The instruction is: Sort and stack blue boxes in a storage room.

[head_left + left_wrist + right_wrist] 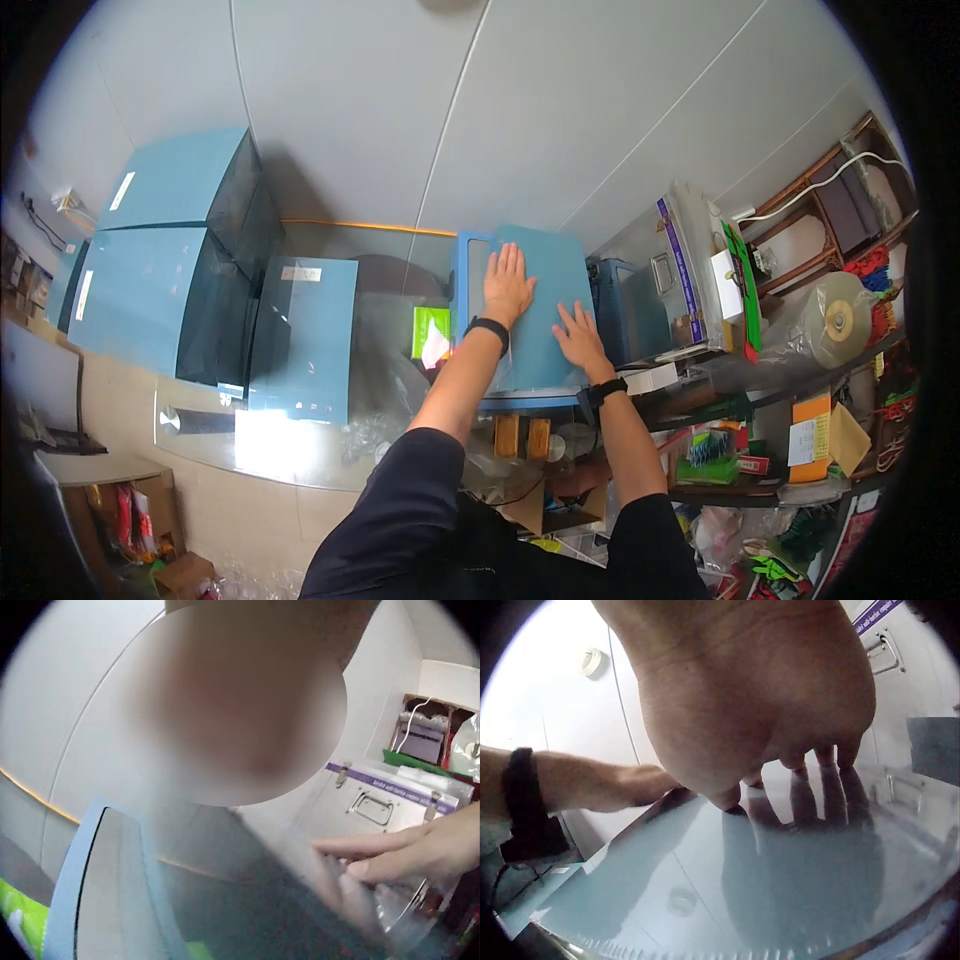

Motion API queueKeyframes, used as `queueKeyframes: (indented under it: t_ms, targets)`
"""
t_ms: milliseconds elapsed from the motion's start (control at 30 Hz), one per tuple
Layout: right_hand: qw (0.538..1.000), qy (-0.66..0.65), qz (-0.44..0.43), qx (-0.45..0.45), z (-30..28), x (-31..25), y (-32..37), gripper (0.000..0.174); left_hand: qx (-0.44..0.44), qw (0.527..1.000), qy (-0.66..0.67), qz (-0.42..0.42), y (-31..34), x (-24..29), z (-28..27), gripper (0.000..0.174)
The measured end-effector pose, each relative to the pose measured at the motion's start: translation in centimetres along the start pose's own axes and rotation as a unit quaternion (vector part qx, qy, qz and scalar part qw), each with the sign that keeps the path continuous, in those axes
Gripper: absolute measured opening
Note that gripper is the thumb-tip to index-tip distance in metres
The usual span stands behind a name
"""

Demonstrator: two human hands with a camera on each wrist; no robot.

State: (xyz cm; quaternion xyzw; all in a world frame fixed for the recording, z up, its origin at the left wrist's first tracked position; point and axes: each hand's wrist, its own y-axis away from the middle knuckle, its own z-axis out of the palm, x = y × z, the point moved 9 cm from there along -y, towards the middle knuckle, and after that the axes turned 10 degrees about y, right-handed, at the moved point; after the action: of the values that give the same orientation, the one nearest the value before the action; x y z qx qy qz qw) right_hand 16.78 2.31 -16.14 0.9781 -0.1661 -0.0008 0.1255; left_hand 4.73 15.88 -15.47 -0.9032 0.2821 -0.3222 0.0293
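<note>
A glossy blue-green sheet or stack lies on a light-blue framed unit in the middle of the head view. The left hand rests on its upper left part, fingers straight and close together. Lower down, near the right edge, the right hand touches the same surface with fingers spread. In the right wrist view the fingertips of the right hand meet the shiny surface, palm raised above it. The left wrist view is partly blurred; the right hand shows at its right.
Blue-green stacks and another stack stand at left. A green tissue pack lies beside the unit. To the right are a silver case, a wrapped roll and cluttered shelves. Two small wooden blocks sit in front.
</note>
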Motion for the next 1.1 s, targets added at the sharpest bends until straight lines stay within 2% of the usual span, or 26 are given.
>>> queueKeyframes:
  t_ms: [67,300,400,500,600,700,733,833,933,1100]
  targets:
    - [1.0,0.01,-0.008,0.013,-0.3,0.0,-0.3,0.055,-0.049,0.999,-0.016,-0.016,0.6,-0.9,0.8,0.064]
    - [0.999,0.019,-0.005,0.04,0.4,0.4,0.3,0.055,0.02,0.999,0.015,0.02,0.6,-0.6,0.9,0.063]
    - [0.998,-0.012,0.0,0.058,-0.3,0.3,1.0,0.054,0.022,0.999,0.005,0.033,0.8,0.0,0.1,0.064]
    - [0.995,-0.04,-0.044,0.079,-0.9,0.8,1.2,0.056,0.029,0.998,-0.022,0.056,2.3,1.5,-1.2,0.065]
    - [0.979,-0.133,-0.013,0.156,-2.4,4.4,2.3,0.062,0.014,0.996,-0.004,0.085,6.0,3.8,-2.9,0.067]
    - [0.978,-0.16,0.047,0.128,-0.8,7.7,3.3,0.068,-0.007,0.996,0.04,0.079,9.4,4.2,-2.6,0.069]
    - [0.98,-0.163,0.069,0.088,0.4,8.4,3.3,0.071,-0.016,0.996,0.052,0.072,10.0,4.1,-1.9,0.069]
    - [0.961,-0.271,0.058,0.015,3.5,9.1,2.6,0.073,-0.026,0.998,0.044,0.043,10.9,4.3,-0.2,0.07]
    - [0.933,-0.347,0.081,0.048,4.7,9.5,2.5,0.073,-0.002,0.999,0.035,0.03,11.0,4.1,0.6,0.071]
    - [0.883,-0.466,0.048,0.042,4.8,8.9,1.4,0.064,0.058,0.993,0.099,0.032,10.6,3.7,-0.1,0.073]
